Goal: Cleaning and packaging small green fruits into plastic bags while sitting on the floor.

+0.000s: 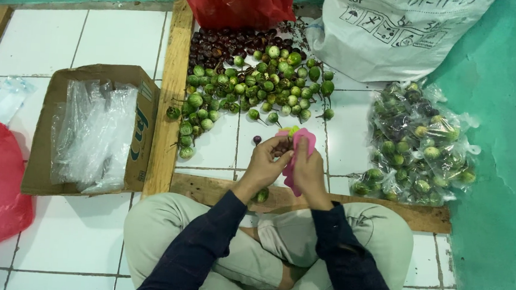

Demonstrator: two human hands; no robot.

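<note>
While the left hand (267, 160) pinches a small dark round fruit into the pink plastic bag (296, 158) clasped by the right hand (308, 169), just near of the green fruit pile (255, 87), a loosened clasp might spill fruit onto the white tiled floor (100, 39).

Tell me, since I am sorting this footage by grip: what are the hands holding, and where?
Both hands hold a pink plastic bag near its top opening, the left hand and right hand on either side. What the fingertips pinch cannot be told.
</note>
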